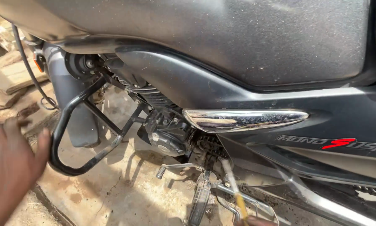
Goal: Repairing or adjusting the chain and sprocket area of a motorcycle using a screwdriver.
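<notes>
At the bottom edge, your right hand (pixel 255 221) is almost wholly cut off, pinching a thin yellow-tipped tool (pixel 237 193) beside the ribbed metal footpeg (pixel 199 196). Your left hand (pixel 12 163) hangs blurred with fingers spread, just short of the black tubular crash guard (pixel 77 138), with bare concrete floor (pixel 125 188) between; beyond it rises the dusty black motorcycle tank (pixel 221 37).

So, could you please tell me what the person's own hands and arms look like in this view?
The left hand is bare: no glove, ring, watch or sleeve shows, and it looks slightly motion-blurred. Of the right hand only a sliver shows at the bottom edge, also bare as far as it shows. Both forearms are out of frame.
</notes>
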